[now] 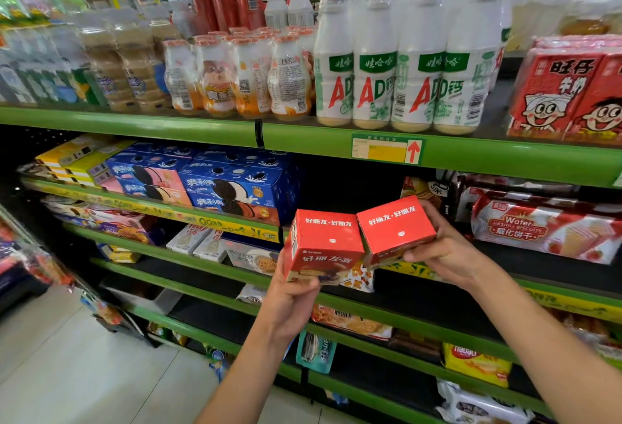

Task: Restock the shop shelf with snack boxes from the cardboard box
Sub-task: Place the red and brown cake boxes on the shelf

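Before the dark shelf gap (pixel 350 184), two hands (pixel 296 292) (pixel 447 252) grip red boxes (pixel 323 242) (pixel 395 228).

Two snack boxes, left one (pixel 323 245) touching right one (pixel 395 228), sit before the shelf gap between cookie boxes (pixel 232 184) left and wafer packs (pixel 545 231) right.

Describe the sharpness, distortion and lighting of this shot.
Head view: wide-angle bend curves the green shelf edge; the two red snack boxes in the left hand and right hand are sharp; far-left bottles and the back wall smear; glare on the white bottles; shelf recesses are dark.
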`<state>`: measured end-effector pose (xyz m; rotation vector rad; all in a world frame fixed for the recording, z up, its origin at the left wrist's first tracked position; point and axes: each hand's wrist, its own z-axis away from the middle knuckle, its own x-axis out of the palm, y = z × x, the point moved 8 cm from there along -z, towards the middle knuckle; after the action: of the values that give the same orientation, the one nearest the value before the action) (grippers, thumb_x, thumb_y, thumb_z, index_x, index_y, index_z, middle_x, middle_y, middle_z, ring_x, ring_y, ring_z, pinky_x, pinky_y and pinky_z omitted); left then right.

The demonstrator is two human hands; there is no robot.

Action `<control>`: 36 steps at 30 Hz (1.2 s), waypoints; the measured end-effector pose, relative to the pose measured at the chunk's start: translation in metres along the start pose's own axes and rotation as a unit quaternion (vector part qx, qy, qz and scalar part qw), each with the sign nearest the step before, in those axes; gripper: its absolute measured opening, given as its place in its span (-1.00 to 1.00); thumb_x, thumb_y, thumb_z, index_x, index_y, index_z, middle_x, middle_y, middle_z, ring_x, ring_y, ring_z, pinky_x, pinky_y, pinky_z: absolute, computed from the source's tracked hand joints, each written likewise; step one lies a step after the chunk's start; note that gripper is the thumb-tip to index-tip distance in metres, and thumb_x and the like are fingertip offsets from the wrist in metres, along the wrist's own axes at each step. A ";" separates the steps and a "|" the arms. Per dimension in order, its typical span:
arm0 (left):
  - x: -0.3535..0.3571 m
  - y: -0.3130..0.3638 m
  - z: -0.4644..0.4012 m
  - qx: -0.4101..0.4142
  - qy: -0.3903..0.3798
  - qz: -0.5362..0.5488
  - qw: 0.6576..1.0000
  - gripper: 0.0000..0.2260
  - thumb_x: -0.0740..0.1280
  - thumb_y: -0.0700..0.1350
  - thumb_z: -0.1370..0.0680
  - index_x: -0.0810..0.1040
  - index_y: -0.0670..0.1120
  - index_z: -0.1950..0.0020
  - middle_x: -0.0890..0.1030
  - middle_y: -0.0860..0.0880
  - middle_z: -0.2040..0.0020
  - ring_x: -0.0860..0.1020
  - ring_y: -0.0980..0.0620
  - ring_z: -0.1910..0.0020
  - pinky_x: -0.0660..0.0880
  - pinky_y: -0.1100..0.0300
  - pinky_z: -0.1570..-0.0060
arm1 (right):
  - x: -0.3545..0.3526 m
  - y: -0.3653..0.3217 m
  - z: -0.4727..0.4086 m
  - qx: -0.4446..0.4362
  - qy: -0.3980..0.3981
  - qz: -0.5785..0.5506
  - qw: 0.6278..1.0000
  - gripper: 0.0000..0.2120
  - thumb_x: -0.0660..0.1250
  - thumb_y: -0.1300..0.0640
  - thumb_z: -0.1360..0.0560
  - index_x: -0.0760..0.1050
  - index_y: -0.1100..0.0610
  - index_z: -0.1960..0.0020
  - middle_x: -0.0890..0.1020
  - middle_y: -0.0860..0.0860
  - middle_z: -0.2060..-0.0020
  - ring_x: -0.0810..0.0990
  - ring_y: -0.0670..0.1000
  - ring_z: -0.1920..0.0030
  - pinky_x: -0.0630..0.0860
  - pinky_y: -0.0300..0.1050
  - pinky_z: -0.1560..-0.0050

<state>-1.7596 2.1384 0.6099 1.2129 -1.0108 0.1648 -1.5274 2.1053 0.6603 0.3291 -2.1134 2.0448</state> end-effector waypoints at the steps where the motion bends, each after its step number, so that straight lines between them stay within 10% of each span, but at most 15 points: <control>1: 0.000 -0.002 -0.001 -0.002 0.001 0.007 1.000 -0.27 0.40 -0.49 -0.25 0.41 -0.08 -0.38 0.59 -0.17 -0.11 0.54 -0.15 -0.19 0.40 -0.06 -0.32 | 0.000 0.000 0.000 0.000 0.000 0.002 1.000 -0.18 0.32 0.62 -0.15 0.43 -0.03 -0.25 0.58 0.18 -0.14 0.60 0.13 -0.18 0.54 0.03 -0.06; 11: -0.002 0.029 0.006 0.058 0.082 -0.178 0.979 -0.16 0.64 -0.24 -0.17 0.35 0.06 -0.35 0.63 -0.09 -0.16 0.57 -0.12 -0.23 0.53 0.08 -0.10 | 0.002 -0.008 0.011 -0.038 0.091 0.011 0.995 -0.20 0.49 0.50 -0.11 0.44 -0.04 -0.23 0.70 0.03 0.02 0.64 0.13 -0.10 0.56 -0.01 0.04; 18: 0.016 0.064 0.025 0.239 0.239 -0.456 0.823 -0.31 0.60 0.01 -0.32 0.22 0.42 -0.18 0.42 0.35 -0.05 0.49 0.34 -0.05 0.52 0.32 0.12 | 0.035 -0.019 0.036 -0.111 0.278 0.331 0.895 -0.34 0.57 -0.09 -0.27 0.24 -0.20 -0.20 0.39 -0.30 -0.07 0.48 -0.24 -0.07 0.40 -0.33 0.07; 25: 0.043 0.044 0.031 0.312 0.263 -0.532 0.742 -0.29 0.60 -0.17 -0.34 0.28 0.14 -0.32 0.30 0.11 -0.17 0.44 0.06 -0.17 0.55 0.04 -0.14 | 0.090 -0.033 0.037 -0.158 0.312 0.423 0.836 -0.23 0.38 -0.31 -0.18 0.22 -0.07 -0.29 0.27 -0.15 -0.04 0.45 -0.10 -0.08 0.53 -0.09 0.10; 32: 0.052 0.051 0.034 0.363 0.258 -0.533 0.719 -0.21 0.61 -0.22 -0.32 0.23 0.16 -0.35 0.21 0.28 -0.15 0.41 -0.02 -0.25 0.55 -0.06 -0.14 | 0.092 -0.032 0.037 -0.156 0.314 0.412 0.841 -0.24 0.43 -0.29 -0.20 0.20 -0.13 -0.29 0.28 -0.17 -0.05 0.46 -0.14 -0.09 0.57 -0.11 0.06; 36: 0.034 0.053 0.032 0.293 0.267 -0.420 0.816 -0.26 0.59 -0.09 -0.33 0.21 0.44 -0.21 0.36 0.38 -0.11 0.45 0.31 -0.16 0.53 0.35 0.00 | 0.070 -0.012 0.030 -0.083 0.241 0.150 0.955 -0.36 0.50 0.00 -0.35 0.27 -0.21 -0.32 0.55 -0.15 -0.15 0.61 -0.20 -0.05 0.55 -0.31 0.13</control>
<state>-1.7889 2.1193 0.6711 1.9300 0.1580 0.1049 -1.5904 2.0724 0.6904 -0.4972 -2.0835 1.8199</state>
